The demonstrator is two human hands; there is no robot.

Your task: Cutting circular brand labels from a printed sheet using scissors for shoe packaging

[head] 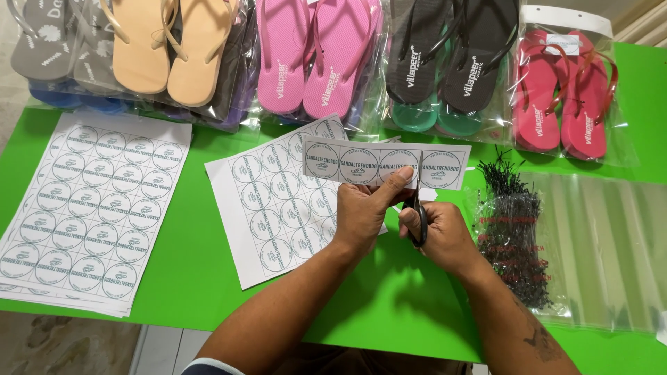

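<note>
My left hand (367, 212) pinches the lower edge of a paper strip (347, 163) printed with round labels, holding it up over the green table (187, 278). My right hand (445, 232) grips black-handled scissors (419, 208), whose blades point upward into the strip between the third and fourth labels. Under the hands lies a cut sheet of round labels (274, 208).
A stack of full label sheets (90, 208) lies at the left. Bagged flip-flops line the far edge: tan (170, 48), pink (316, 55), black (451, 55), red (563, 90). A bundle of black tag fasteners (511, 229) and clear plastic bags (611, 243) sit at the right.
</note>
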